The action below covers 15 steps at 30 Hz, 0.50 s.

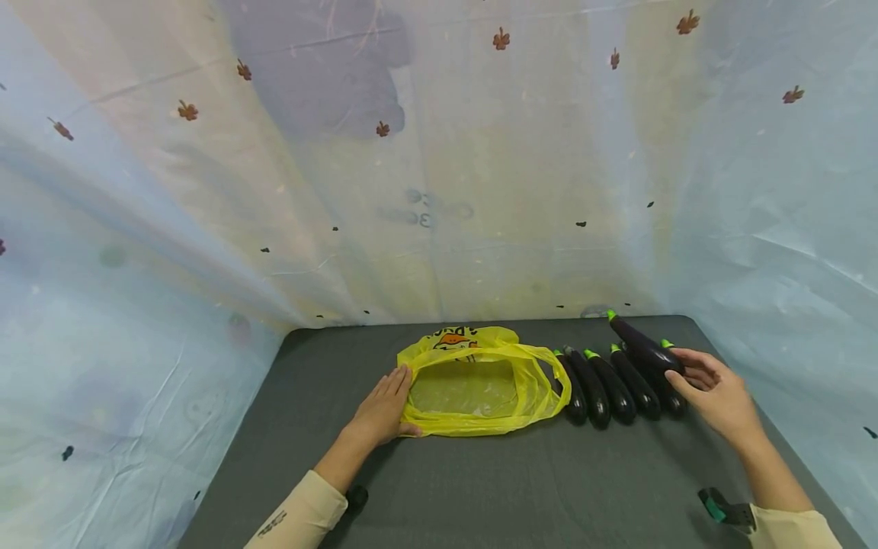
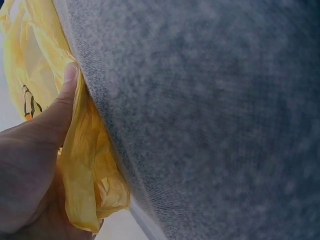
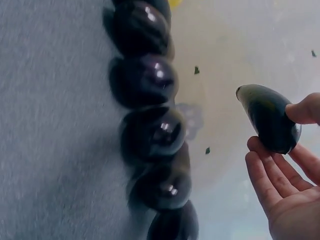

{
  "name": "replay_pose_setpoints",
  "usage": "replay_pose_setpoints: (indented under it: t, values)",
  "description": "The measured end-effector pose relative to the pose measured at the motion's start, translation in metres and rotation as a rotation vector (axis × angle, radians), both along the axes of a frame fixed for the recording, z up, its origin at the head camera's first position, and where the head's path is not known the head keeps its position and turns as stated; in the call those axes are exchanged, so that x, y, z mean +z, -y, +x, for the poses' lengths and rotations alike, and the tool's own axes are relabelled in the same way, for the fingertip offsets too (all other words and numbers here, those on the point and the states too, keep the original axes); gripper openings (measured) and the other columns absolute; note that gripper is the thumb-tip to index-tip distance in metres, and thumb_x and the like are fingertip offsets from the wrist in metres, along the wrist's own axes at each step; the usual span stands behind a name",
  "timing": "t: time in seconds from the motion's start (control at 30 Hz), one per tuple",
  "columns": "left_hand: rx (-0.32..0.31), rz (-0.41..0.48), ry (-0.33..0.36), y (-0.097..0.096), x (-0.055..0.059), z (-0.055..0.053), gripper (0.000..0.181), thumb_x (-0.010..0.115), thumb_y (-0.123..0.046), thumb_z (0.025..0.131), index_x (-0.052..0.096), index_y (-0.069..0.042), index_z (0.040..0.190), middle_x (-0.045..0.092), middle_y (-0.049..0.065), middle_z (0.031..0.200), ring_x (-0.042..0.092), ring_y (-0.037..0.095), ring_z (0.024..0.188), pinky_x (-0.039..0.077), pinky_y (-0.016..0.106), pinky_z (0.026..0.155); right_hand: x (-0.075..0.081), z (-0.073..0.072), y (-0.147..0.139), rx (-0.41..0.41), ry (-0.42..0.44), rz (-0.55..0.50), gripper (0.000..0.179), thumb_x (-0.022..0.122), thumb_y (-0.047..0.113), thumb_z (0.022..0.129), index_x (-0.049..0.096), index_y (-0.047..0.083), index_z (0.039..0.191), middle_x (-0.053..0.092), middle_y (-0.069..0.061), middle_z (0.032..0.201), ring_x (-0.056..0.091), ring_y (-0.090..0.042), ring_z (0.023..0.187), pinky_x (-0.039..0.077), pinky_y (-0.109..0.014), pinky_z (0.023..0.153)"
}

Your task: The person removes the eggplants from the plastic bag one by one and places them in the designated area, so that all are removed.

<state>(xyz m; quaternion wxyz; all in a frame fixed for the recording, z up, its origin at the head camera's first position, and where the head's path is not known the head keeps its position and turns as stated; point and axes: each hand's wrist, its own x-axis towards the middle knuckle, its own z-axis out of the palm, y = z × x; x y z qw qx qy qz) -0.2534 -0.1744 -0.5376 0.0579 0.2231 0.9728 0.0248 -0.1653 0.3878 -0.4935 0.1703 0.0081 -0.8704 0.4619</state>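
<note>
A yellow plastic bag (image 1: 473, 419) lies on the grey table with its mouth spread wide toward me. My left hand (image 1: 384, 404) holds the bag's left end, the thumb (image 2: 67, 95) along its lower edge; the other fingers are partly hidden in the left wrist view. At the right, my right hand (image 1: 713, 393) grips an eggplant (image 1: 641, 343) by its thick end, between thumb and fingers. This eggplant is raised off the table, its green stem end pointing up and away to the left. Below it, several dark eggplants (image 1: 610, 387) lie side by side in a row.
The row of eggplants meets the bag's right side. A grey cloth-like surface covers the table (image 1: 521, 488). Pale plastic sheeting (image 1: 480, 252) with leaf prints hangs behind the table and at both sides.
</note>
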Motion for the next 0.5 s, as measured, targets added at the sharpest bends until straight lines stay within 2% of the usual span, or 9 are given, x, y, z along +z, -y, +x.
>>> replay_pose_setpoints:
  t: [0.27,0.5]
  values:
    - [-0.011,0.021,-0.009,0.001,0.002,0.002,0.118,0.082,-0.059,0.087,0.023,0.004,0.169,0.021,0.022,0.177,0.022,0.037,0.164,0.023,0.051,0.133,-0.011,-0.004,-0.023,-0.071,0.013,-0.004,0.051,0.074,0.026,0.105,0.061,0.005,0.148,0.058,0.040,0.110,0.054,0.025,0.100,0.049,-0.003,0.073]
    - [-0.007,0.020,0.004,0.000,0.004,0.003,0.117,0.082,-0.058,0.088,0.024,0.004,0.169,0.020,0.022,0.177,0.022,0.037,0.164,0.023,0.051,0.133,-0.018,-0.005,-0.041,-0.126,0.008,-0.017,0.046,0.076,0.026,0.104,0.065,0.012,0.146,0.056,0.041,0.108,0.054,0.026,0.096,0.049,-0.003,0.071]
